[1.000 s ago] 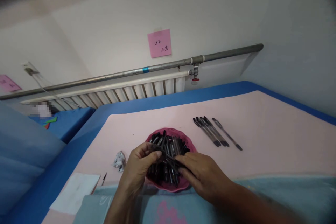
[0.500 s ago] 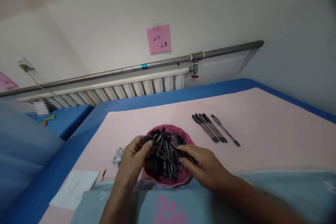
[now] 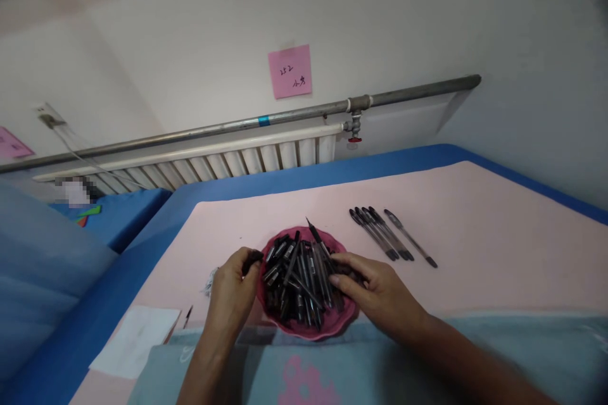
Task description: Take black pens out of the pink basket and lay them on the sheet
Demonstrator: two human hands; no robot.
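Note:
A pink scalloped bowl heaped with black and clear pens sits in front of me. At its left rim is my left hand, thumb and fingers closed around something small and dark that I cannot make out. Over the right rim, my right hand has its fingers curled on a dark pen, whose thin tip points up and away past the far rim. Several capped clear pens lie side by side on the pink sheet to the right, one slightly apart.
The pink sheet covers a blue-edged table. On the left lie a white paper, a thin dark pen piece and a crumpled wrapper. A teal cloth spans the near edge. A radiator and pipe stand behind.
My left hand has drawn back left from the pens to the bowl's rim. By my right hand, a pen's tip now sticks up beyond the far rim.

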